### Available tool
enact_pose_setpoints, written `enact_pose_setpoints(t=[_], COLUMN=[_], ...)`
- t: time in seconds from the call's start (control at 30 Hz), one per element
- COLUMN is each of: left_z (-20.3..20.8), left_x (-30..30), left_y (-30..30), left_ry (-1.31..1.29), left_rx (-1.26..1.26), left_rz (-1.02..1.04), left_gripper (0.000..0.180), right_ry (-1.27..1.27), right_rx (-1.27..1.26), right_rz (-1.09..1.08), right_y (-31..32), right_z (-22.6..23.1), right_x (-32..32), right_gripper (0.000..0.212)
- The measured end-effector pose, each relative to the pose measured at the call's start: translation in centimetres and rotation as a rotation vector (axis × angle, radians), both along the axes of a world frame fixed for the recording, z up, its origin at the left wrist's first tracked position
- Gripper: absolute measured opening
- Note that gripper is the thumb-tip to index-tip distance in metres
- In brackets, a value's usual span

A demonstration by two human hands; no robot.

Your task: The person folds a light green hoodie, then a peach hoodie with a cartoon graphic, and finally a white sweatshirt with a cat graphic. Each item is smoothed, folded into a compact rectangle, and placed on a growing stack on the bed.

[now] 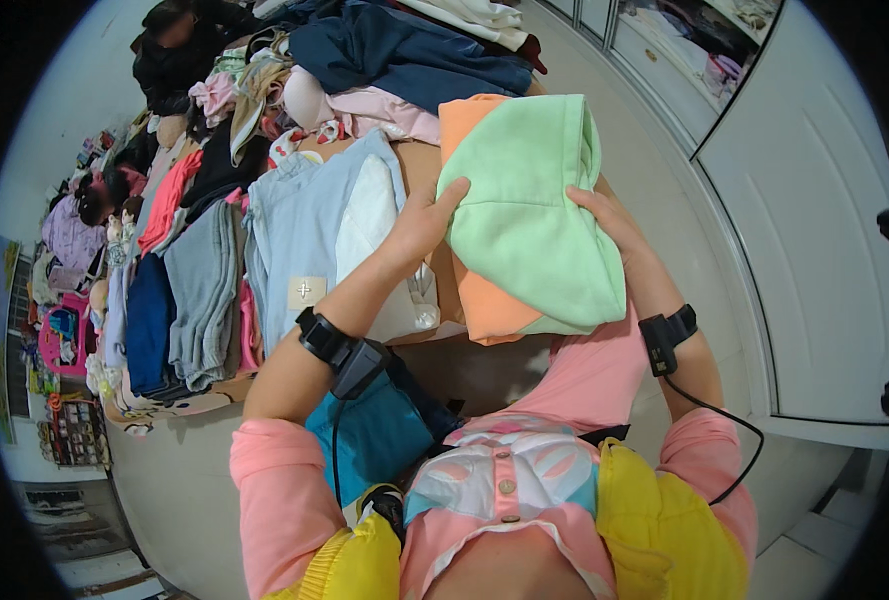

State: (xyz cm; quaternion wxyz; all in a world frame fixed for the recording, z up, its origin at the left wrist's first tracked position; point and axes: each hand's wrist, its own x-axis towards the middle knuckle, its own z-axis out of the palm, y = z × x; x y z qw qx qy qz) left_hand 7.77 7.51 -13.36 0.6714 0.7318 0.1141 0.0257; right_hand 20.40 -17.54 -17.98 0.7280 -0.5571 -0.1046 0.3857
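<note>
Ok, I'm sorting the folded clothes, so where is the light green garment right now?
In the head view, upper centre: the light green garment lies on an orange garment, between the left hand and right hand.
</note>
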Motion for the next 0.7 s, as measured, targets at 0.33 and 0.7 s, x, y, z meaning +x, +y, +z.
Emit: enact_pose_setpoints(t=[0.33,0.7], left_z=[0.7,0.6], left_x=[-0.6,-0.9], left_y=[0.0,-1.7], left_ry=[0.221,0.018], left_rx=[-0.425,-1.066], left_rz=[0.011,-0.118], left_gripper=[0.049,0.051], right_ry=[-0.121,-0.429], right_rx=[-0.018,-0.159], right_rz=[-0.328,-0.117], right_y=[-1.1,-0.6], right_z=[-0.2,5.3], right_x=[0.3,0.8], right_gripper=[0.044,0.033])
